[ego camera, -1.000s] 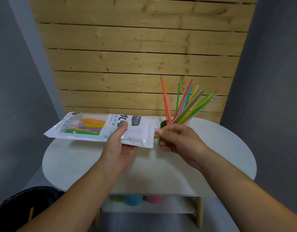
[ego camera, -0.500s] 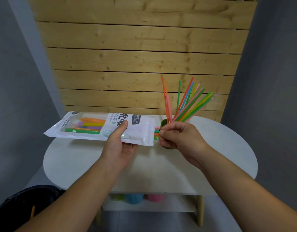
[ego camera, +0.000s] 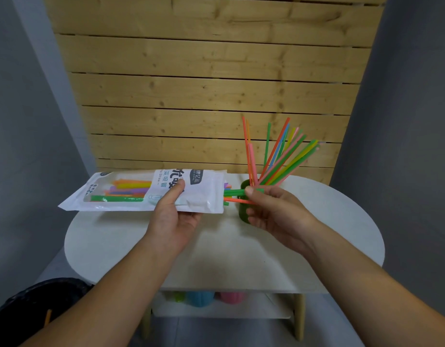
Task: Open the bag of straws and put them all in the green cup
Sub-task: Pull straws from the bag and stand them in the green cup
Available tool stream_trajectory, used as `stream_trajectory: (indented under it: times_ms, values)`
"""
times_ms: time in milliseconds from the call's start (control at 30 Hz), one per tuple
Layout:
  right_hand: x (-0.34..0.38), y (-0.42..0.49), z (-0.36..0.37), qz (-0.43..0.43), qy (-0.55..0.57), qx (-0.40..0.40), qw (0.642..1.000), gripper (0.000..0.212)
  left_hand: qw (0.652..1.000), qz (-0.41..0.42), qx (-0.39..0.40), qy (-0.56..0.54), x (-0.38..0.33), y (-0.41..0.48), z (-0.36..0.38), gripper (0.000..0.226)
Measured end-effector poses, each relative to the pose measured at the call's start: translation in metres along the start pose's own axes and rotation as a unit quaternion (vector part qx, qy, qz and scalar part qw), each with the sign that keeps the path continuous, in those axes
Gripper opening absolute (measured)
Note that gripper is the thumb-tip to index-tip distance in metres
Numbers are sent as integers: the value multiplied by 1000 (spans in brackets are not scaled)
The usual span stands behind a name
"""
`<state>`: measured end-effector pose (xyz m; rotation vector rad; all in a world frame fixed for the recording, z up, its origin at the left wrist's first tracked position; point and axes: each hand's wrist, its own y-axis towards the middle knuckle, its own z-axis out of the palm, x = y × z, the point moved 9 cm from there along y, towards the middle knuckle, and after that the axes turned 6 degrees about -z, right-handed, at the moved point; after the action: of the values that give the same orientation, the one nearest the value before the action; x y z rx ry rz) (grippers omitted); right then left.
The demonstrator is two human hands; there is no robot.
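Observation:
My left hand (ego camera: pixel 172 216) holds the white straw bag (ego camera: pixel 131 194) level above the table, its open mouth pointing right. Several coloured straws show through the bag's clear window. My right hand (ego camera: pixel 274 211) pinches a green and an orange straw (ego camera: pixel 232 196) whose ends stick out of the bag's mouth. Right behind that hand stands the green cup (ego camera: pixel 243 211), largely hidden by my fingers. Several straws (ego camera: pixel 279 156) stand fanned out in the cup, leaning right.
The white oval table (ego camera: pixel 216 256) backs onto a wooden slat wall. A lower shelf holds a green, a blue and a pink cup (ego camera: pixel 200 298). A black bin (ego camera: pixel 33 299) sits on the floor at the lower left.
My right hand has drawn a few straws a little way out of the bag's mouth, to the right. The bag and my left hand have stayed nearly still.

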<state>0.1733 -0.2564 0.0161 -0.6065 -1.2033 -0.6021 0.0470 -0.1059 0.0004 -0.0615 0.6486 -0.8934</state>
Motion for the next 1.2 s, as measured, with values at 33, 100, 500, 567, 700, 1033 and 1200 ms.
stream_trajectory:
  times_ms: [33,100,500,567,700,1033,1200]
  values:
    - [-5,-1,6,7,-8,11,1000,35,1000,-1,1,0,1,0,0,28]
    - [-12,-1,14,5,3,9,1000,27,1000,-3,0,-1,2,-1,0,27]
    - [-7,4,18,-10,299,-77,951,10,1000,-2,1,-4,2,0,0,22]
    - [-2,4,11,-27,299,-95,949,8,1000,-4,0,-7,2,1,-1,23]
    - [10,1,-6,-60,242,-121,961,16,1000,1,-4,-11,0,1,-3,27]
    - [52,-5,-67,-182,135,-207,952,11,999,15,-25,-21,-8,8,-16,34]
    - [68,-14,-106,-230,94,-290,924,15,999,20,-30,-20,-10,10,-18,39]
